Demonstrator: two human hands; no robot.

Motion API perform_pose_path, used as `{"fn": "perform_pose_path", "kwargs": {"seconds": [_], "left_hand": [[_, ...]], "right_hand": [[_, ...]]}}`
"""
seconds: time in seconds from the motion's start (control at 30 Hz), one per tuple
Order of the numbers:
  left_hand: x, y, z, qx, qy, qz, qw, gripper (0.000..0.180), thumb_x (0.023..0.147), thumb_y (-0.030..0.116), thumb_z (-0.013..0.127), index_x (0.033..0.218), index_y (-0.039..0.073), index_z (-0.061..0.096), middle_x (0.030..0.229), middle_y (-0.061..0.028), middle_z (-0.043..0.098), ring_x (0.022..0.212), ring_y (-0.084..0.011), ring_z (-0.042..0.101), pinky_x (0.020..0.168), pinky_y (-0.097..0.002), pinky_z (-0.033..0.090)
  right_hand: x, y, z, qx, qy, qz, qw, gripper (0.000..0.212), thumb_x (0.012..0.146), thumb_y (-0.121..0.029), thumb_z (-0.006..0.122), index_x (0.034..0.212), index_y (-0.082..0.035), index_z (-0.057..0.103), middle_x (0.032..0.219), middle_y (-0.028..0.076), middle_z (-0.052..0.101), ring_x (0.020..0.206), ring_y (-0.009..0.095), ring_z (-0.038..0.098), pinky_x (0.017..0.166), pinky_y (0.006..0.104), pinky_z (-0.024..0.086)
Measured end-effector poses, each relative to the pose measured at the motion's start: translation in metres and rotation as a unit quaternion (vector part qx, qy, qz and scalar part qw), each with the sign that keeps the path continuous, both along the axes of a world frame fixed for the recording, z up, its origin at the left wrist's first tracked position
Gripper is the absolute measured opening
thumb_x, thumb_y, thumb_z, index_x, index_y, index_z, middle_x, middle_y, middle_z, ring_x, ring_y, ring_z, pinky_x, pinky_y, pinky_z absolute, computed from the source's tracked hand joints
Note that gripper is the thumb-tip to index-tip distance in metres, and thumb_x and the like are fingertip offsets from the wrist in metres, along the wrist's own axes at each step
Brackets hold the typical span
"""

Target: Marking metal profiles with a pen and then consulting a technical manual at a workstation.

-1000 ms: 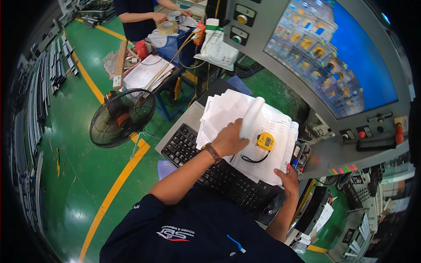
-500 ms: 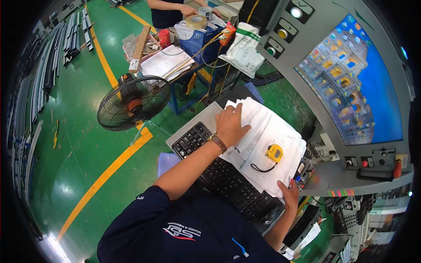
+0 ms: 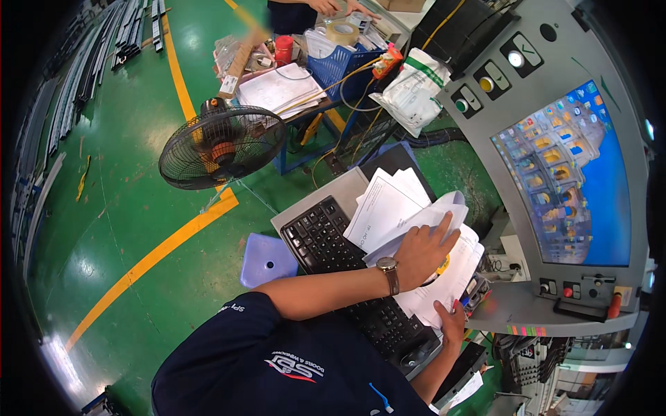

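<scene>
A loose stack of printed paper sheets point(image 3: 388, 205) lies across the black keyboard point(image 3: 320, 232). My left hand point(image 3: 424, 255), a watch on its wrist, rests on the stack with fingers stretched out over a curled-back sheet point(image 3: 449, 201). Beneath that hand a yellow tape measure point(image 3: 444, 265) is mostly hidden. My right hand point(image 3: 451, 322) grips the near right edge of the stack, thumb on top and the other fingers largely out of sight. A small red item point(image 3: 456, 304) shows beside its thumb; I cannot tell its kind.
A grey machine console with a lit screen point(image 3: 569, 180) stands to the right. A mouse point(image 3: 415, 356) sits by the keyboard. Left are a black fan point(image 3: 222, 147) and a purple plastic stool point(image 3: 268, 261). Another person's hands point(image 3: 340, 7) work beyond a blue basket point(image 3: 343, 69).
My left hand has moved right and nearer, from the far end of the stack to above the tape measure, and a sheet now curls up under it. My right hand stays on the edge.
</scene>
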State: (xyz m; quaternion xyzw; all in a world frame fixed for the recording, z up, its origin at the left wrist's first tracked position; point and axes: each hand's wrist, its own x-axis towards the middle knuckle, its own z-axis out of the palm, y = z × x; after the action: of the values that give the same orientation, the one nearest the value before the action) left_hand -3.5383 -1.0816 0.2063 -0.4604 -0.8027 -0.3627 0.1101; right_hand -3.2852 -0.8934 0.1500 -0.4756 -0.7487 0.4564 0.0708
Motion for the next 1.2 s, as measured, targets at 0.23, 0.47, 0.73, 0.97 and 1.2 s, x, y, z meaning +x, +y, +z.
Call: {"fn": "perform_pose_path", "kwargs": {"seconds": [0.23, 0.47, 0.73, 0.97, 1.2], "left_hand": [[0.002, 0.002, -0.015, -0.004, -0.051, -0.039, 0.998, 0.058, 0.095, 0.013, 0.062, 0.152, 0.003, 0.057, 0.163, -0.0169, 0.051, 0.128, -0.0356, 0.057, 0.107, -0.0468, 0.046], [0.009, 0.000, -0.033, 0.025, -0.050, 0.000, 0.998, 0.047, 0.091, 0.012, 0.067, 0.137, 0.002, 0.070, 0.172, -0.0278, 0.033, 0.160, -0.0553, 0.022, 0.123, -0.0700, 0.026], [0.000, -0.008, -0.028, 0.032, -0.047, 0.014, 0.998, 0.045, 0.082, 0.014, 0.077, 0.127, 0.007, 0.076, 0.176, -0.0251, 0.029, 0.164, -0.0512, 0.015, 0.125, -0.0761, 0.015], [-0.003, -0.015, -0.024, 0.006, -0.052, -0.005, 0.999, 0.051, 0.086, 0.017, 0.077, 0.135, 0.008, 0.072, 0.171, -0.0213, 0.040, 0.164, -0.0439, 0.025, 0.128, -0.0743, 0.006], [0.008, -0.012, -0.042, -0.041, -0.071, -0.012, 0.997, 0.062, 0.092, 0.018, 0.073, 0.151, 0.007, 0.059, 0.163, -0.0217, 0.050, 0.152, -0.0412, 0.046, 0.128, -0.0683, 0.021]], "right_hand": [[0.000, -0.003, 0.000, -0.005, 0.018, -0.004, 1.000, 0.076, 0.086, -0.028, 0.093, 0.144, 0.008, 0.060, 0.131, 0.018, 0.073, 0.116, 0.026, 0.069, 0.106, 0.0380, 0.052], [-0.003, -0.007, 0.005, 0.012, 0.009, -0.005, 1.000, 0.075, 0.086, -0.027, 0.093, 0.144, 0.008, 0.060, 0.131, 0.017, 0.073, 0.118, 0.026, 0.069, 0.106, 0.0376, 0.052], [-0.003, -0.008, 0.005, 0.030, 0.010, 0.002, 1.000, 0.073, 0.086, -0.024, 0.093, 0.143, 0.007, 0.061, 0.132, 0.017, 0.073, 0.118, 0.025, 0.069, 0.106, 0.0366, 0.052], [-0.007, -0.012, 0.012, 0.018, 0.011, 0.005, 1.000, 0.073, 0.086, -0.024, 0.092, 0.144, 0.007, 0.060, 0.133, 0.017, 0.072, 0.120, 0.025, 0.068, 0.107, 0.0366, 0.051], [-0.010, -0.015, 0.014, 0.017, 0.018, 0.002, 1.000, 0.073, 0.086, -0.024, 0.092, 0.144, 0.007, 0.060, 0.135, 0.017, 0.072, 0.121, 0.026, 0.068, 0.107, 0.0371, 0.051]]}}
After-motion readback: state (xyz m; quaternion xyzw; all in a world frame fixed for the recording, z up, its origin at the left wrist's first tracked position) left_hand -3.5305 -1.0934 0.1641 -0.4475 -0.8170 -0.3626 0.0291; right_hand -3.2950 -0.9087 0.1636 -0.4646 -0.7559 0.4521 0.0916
